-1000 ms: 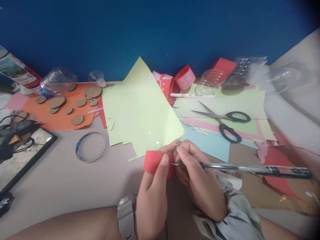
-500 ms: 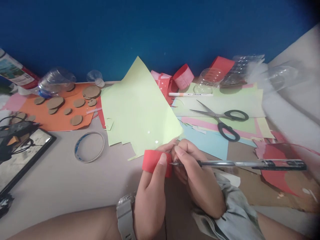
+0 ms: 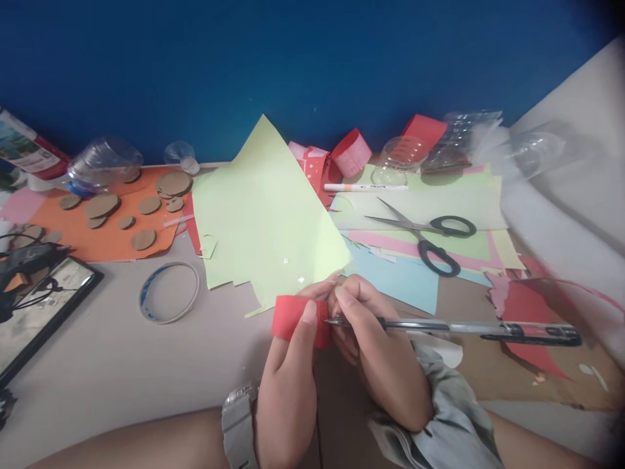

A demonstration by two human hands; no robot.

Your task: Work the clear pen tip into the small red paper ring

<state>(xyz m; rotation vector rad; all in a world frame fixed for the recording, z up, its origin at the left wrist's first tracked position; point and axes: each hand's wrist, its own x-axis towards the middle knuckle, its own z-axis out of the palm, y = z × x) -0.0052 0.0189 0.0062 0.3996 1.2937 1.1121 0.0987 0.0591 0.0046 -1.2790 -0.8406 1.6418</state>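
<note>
Between thumb and fingers, my left hand (image 3: 288, 384) pinches a small red paper band (image 3: 291, 312), its thumb flat on the front face. A black-ink pen (image 3: 439, 326) is gripped in my right hand (image 3: 374, 339), with its tip at the band's right end, where small dark marks show. The pen's barrel lies nearly level and points off to the right. Both hands are close together, just in front of a pale green paper sheet (image 3: 263, 215) with a ragged lower edge. Some fingers of my right hand are hidden behind its thumb and palm.
Scissors (image 3: 422, 231) lie spread on coloured papers to the right, below a white marker (image 3: 366, 187). A tape roll (image 3: 168, 293) rests at left, near cardboard discs on orange paper (image 3: 117, 238). Plastic bottle pieces (image 3: 105, 159) and red paper rings (image 3: 351, 153) line the blue wall.
The whole view has shifted slightly, so everything sits a little farther left. The pen tip stays at the red band's right end, and both hands keep their hold.
</note>
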